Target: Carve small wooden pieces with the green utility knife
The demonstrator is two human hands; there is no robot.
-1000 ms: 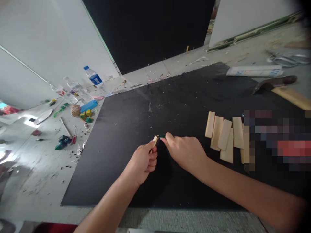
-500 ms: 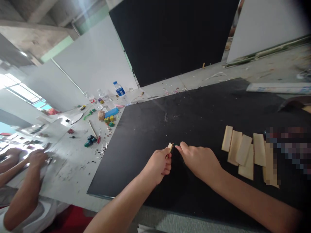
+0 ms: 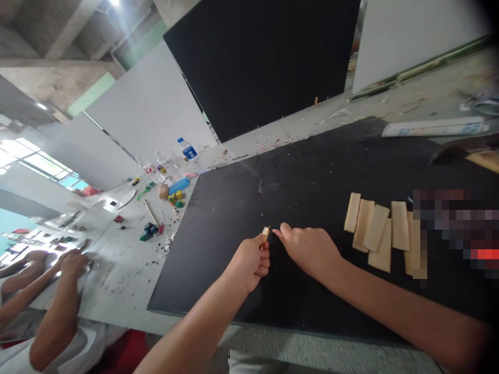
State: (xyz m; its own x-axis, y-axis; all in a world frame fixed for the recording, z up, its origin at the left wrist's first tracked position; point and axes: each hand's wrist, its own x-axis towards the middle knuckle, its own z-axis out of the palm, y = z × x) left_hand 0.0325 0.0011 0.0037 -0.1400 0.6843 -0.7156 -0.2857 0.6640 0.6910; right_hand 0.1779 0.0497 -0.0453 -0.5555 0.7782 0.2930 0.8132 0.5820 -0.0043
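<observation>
My left hand (image 3: 252,259) is closed around a small pale wooden piece (image 3: 265,232), whose end pokes up past the thumb. Close by on its right, my right hand (image 3: 306,248) is closed with the thumb side pointing at that piece. Whatever the right fingers grip is hidden or too small to make out; a narrow gap shows between the hand and the piece. Both hands are over the black board (image 3: 218,244) on the table. Several flat pale wooden slats (image 3: 376,227) lie on the board, right of my right hand, some overlapping.
Left of the board, the grey table (image 3: 128,280) carries a screwdriver (image 3: 161,223), yellow and green blocks (image 3: 177,197), a blue-capped bottle (image 3: 187,149) and scraps. A co-worker's hands (image 3: 72,262) work at far left. A white roll (image 3: 434,127) lies at back right; a black panel (image 3: 268,67) stands behind.
The whole view has shifted slightly, with the board and slats now further left. My hands keep nearly the same pose; a small dark bit by the wooden piece shows less now.
</observation>
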